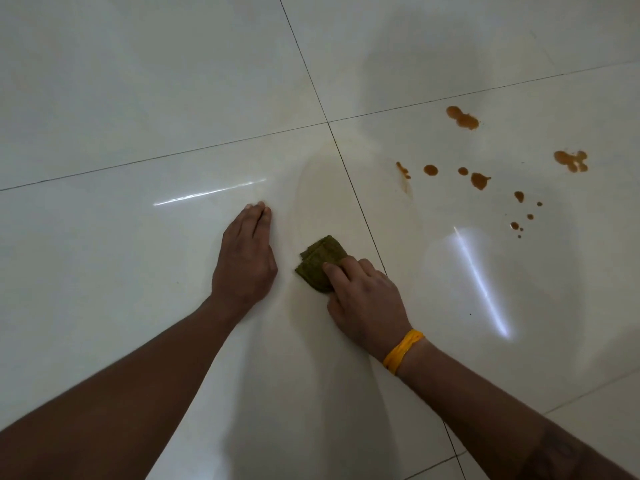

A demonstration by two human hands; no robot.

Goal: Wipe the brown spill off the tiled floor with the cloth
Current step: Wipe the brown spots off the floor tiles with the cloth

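A folded olive-green cloth lies on the pale glossy tiled floor near the middle. My right hand, with a yellow band on the wrist, presses down on the cloth's near end. My left hand lies flat on the floor just left of the cloth, fingers together, holding nothing. Several brown drops and blots of the spill are scattered to the upper right, apart from the cloth. A faint yellowish smear spreads over the tile beyond the cloth.
Dark grout lines cross just above the cloth. Bright light reflections streak the floor at the left and right. Nothing else stands on the floor in view.
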